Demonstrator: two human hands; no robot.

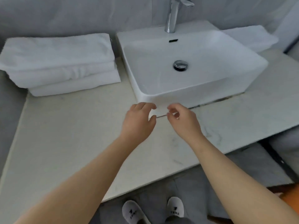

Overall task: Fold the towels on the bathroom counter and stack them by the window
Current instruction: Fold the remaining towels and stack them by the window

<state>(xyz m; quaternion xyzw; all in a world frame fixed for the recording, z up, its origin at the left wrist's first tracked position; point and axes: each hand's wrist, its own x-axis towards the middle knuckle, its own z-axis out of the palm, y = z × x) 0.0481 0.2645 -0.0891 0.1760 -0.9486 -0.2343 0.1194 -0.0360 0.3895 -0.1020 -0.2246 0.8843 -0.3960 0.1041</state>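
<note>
Sink (242, 65): white rectangular basin sitting on the desk (72, 126), centre-right. Inside it there is only the chrome drain plug (180, 65) in the floor and a dark overflow slot (173, 40) on the far wall. The chrome tap (171, 18) stands on the far rim, and its top is cut off by the frame.

Towels: a stack of folded white towels (59, 62) sits at the far left of the desk against the wall, with its right edge just beside the sink's left wall. It shows roughly three layers, edges not quite flush. One more white towel (249, 36) lies far right behind the sink, partly hidden by the basin. It looks folded flat.

Hands: both forearms reach in from the near edge and converge at mid-desk, just in front of the sink's near wall.
- Left hand (139, 120): back up, fingers loosely curled, thumb spread off to the right. It grips nothing.
- Right hand (182, 120): back up, fingers loosely curled, thumb and forefinger tips close together with nothing visible between them.

The two sets of fingertips are near each other but apart. I can't tell whether either hand touches the desk or hovers over it.

On the floor below the near edge are two white slippers (132, 212).
</note>
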